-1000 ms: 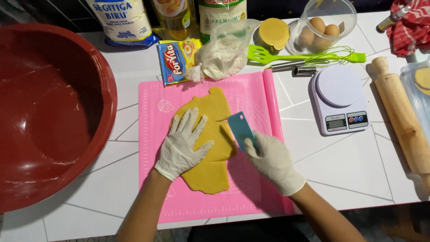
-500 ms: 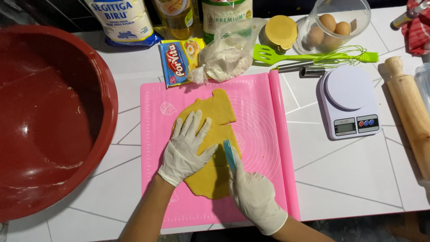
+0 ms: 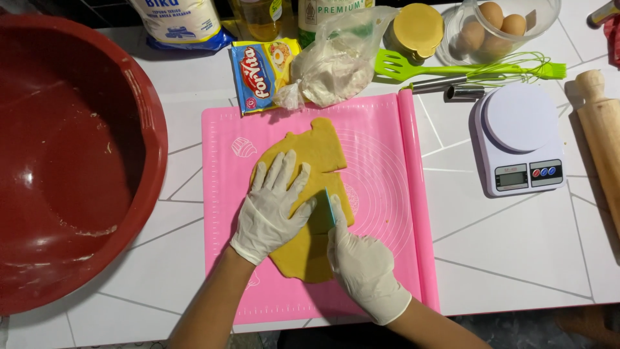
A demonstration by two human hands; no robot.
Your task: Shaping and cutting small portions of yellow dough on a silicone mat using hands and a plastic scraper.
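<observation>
— How are the hands placed?

— Both wear thin white gloves; the left hand (image 3: pixel 274 208) lies flat on the dough (image 3: pixel 309 194), palm down, the fingers (image 3: pixel 279 171) spread open and pointing away from the person; the forearm comes up from the lower edge at a slant. The right hand (image 3: pixel 363 262) is just beside it, the wrist bent inward; its fingers are closed around a small teal scraper (image 3: pixel 325 212), which stands on its edge in the dough, close to the left thumb.

— And the dough, where is it?

— It lies in the middle of the pink mat (image 3: pixel 387 168) on the white tiled counter (image 3: pixel 516 245); it is rolled flat, yellow, matte and smooth, with an uneven outline and a square notch at the far right corner. The mat looks like soft silicone, with printed circles, and its right side is curled into a roll.

— What is around?

— A big red plastic bowl (image 3: pixel 71 161) at the left, with dusty smears inside; a white kitchen scale (image 3: pixel 520 139) with a round plate at the right; beside that a wooden rolling pin (image 3: pixel 600 129); behind the mat a knotted clear bag (image 3: pixel 336 61) of white powder.
</observation>
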